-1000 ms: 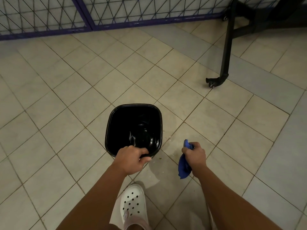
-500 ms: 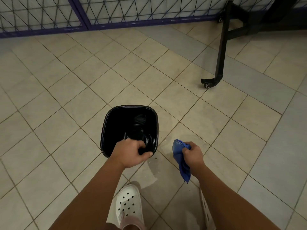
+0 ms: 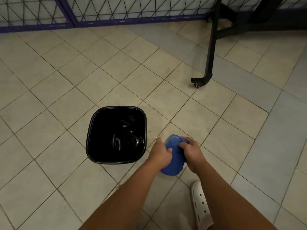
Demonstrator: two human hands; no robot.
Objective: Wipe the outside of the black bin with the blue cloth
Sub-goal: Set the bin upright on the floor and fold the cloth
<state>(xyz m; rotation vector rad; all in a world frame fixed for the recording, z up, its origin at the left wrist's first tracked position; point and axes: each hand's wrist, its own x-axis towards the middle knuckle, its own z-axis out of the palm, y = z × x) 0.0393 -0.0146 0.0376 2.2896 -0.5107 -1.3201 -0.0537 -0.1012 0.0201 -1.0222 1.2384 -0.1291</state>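
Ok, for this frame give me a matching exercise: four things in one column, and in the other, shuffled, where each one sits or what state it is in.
Things:
1. black bin
2. blue cloth
3. white shoe
4. black wheeled leg

Places or states:
A. at the bottom right, beside the right forearm
B. upright and open on the tiles, no hand on it
C. at the upper right, its caster on the floor
D. bunched, gripped by the left hand and the right hand

Pairs: 1-B, 2-D, 3-A, 4-C
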